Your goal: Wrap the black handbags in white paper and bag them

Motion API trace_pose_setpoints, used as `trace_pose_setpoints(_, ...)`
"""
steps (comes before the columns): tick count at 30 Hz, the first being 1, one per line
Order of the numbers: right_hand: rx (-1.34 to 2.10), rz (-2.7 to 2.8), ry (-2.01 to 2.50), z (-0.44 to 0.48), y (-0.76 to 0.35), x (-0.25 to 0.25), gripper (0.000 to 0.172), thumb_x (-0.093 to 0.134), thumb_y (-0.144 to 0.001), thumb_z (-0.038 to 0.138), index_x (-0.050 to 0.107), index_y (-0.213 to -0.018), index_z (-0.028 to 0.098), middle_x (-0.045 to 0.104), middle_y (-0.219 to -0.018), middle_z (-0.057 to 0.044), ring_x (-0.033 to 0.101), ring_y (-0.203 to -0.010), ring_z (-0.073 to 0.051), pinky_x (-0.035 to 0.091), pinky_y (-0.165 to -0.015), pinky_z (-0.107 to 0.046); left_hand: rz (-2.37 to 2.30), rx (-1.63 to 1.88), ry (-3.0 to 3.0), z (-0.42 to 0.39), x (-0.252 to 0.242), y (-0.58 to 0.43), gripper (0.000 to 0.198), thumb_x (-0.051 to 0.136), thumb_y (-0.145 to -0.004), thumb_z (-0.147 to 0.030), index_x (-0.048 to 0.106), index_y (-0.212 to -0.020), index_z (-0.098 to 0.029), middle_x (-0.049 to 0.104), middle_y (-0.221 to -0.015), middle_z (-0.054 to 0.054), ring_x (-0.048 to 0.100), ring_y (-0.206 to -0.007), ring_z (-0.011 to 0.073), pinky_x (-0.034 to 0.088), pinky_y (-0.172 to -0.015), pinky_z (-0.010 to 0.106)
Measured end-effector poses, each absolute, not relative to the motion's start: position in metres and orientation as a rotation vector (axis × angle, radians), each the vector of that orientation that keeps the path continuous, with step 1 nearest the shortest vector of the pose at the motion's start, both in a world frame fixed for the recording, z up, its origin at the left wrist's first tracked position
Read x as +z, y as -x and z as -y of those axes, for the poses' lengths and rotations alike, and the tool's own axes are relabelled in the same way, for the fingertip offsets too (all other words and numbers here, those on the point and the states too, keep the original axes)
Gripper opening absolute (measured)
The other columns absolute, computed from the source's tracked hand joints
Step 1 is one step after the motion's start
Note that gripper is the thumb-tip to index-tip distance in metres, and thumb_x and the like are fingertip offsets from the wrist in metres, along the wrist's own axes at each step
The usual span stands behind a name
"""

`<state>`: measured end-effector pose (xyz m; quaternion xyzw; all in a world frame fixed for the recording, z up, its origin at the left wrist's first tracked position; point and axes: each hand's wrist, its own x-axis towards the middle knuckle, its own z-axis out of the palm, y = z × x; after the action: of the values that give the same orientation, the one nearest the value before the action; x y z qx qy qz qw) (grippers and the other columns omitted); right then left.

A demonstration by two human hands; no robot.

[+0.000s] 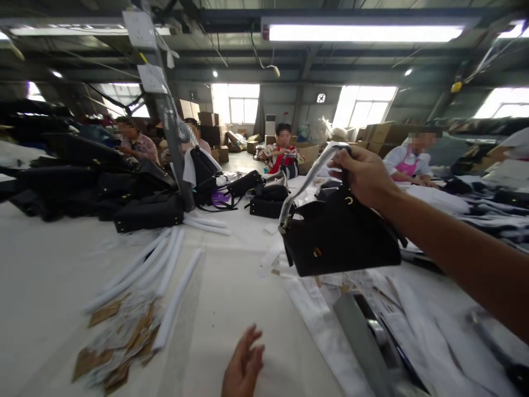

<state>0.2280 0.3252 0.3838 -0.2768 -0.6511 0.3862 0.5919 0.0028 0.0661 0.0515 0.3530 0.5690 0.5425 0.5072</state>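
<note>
Handbags of black leather [103, 187] lie heaped at the far left of the pale tabletop [53, 275], too tangled to count, and two seated people [132, 140] work behind them. Right of the heap, six long white paper-wrapped tubes [157, 264] lie loosely side by side, and beside their near ends is a scatter of brown cardboard tags [119, 342], too blurred to number. At the bottom centre the left hand [243, 366] hovers over the tabletop, fingers loosely spread and holding nothing. A third person [283, 146] sits at the far centre. Further right, the right hand [363, 173] is closed around the plastic-wrapped handle [306, 184] of one black leather handbag [339, 237], which hangs tilted, clear above the tabletop. A fourth person [413, 154] sits beyond it.
</note>
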Motion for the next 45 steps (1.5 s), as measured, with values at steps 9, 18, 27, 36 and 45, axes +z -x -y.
trace_pose_setpoints(9, 1.633, 1.010, 0.423, -0.152, -0.156, 0.323, 0.017, 0.076, -0.082, 0.024, 0.059, -0.085, 0.020, 0.051, -0.077, 0.005, 0.052, -0.060, -0.002, 0.049, -0.053, -0.009, -0.886, 1.403, -0.645, 0.013, 0.119, 0.068, 0.065, 0.045, -0.094, -0.057, 0.036, -0.149, -0.026, 0.049, -0.149, 0.008, 0.037, -0.142, 0.0283, 0.022, -0.121, 0.048)
trace_pose_setpoints(18, 1.257, 1.440, 1.145, -0.158, -0.137, 0.154, 0.040, 0.071, -0.077, 0.058, 0.062, -0.083, 0.019, 0.062, -0.074, -0.002, 0.064, -0.068, -0.016, 0.060, -0.069, -0.033, -1.689, 1.325, -0.712, 0.087, 0.113, 0.116, 0.064, 0.062, -0.086, -0.055, 0.048, -0.141, -0.025, 0.047, -0.151, 0.007, 0.040, -0.141, 0.0258, 0.027, -0.120, 0.044)
trace_pose_setpoints(27, 0.537, 2.677, 0.743, -0.048, -0.169, 0.136, 0.065, 0.059, -0.092, 0.048, 0.039, -0.150, 0.026, 0.046, -0.151, -0.008, 0.038, -0.141, -0.028, 0.028, -0.119, -0.050, -2.003, 0.792, -2.023, 0.094, 0.115, 0.109, 0.066, 0.058, -0.087, -0.056, 0.040, -0.146, -0.032, 0.043, -0.154, 0.006, 0.038, -0.143, 0.0261, 0.035, -0.116, 0.050)
trace_pose_setpoints(36, 0.202, 2.898, 0.699, -0.021, -0.163, 0.075, 0.066, 0.055, -0.091, 0.013, 0.037, -0.150, 0.036, 0.047, -0.150, -0.003, 0.043, -0.138, -0.029, 0.033, -0.114, -0.053, -1.853, 0.246, -2.571, 0.084, 0.074, 0.090, 0.066, 0.057, -0.090, -0.014, 0.035, -0.148, -0.037, 0.048, -0.150, 0.002, 0.045, -0.138, 0.0258, 0.040, -0.112, 0.050)
trace_pose_setpoints(45, 0.611, 2.826, 0.839, 0.001, -0.167, 0.056, 0.090, 0.069, -0.081, 0.047, 0.022, -0.156, 0.032, 0.022, -0.162, -0.006, 0.019, -0.148, -0.034, 0.016, -0.121, -0.059, -1.936, 0.412, -2.703, 0.093, 0.037, 0.059, 0.080, 0.065, -0.084, -0.047, 0.026, -0.153, -0.031, 0.030, -0.159, 0.013, 0.033, -0.143, 0.0374, 0.039, -0.108, 0.056)
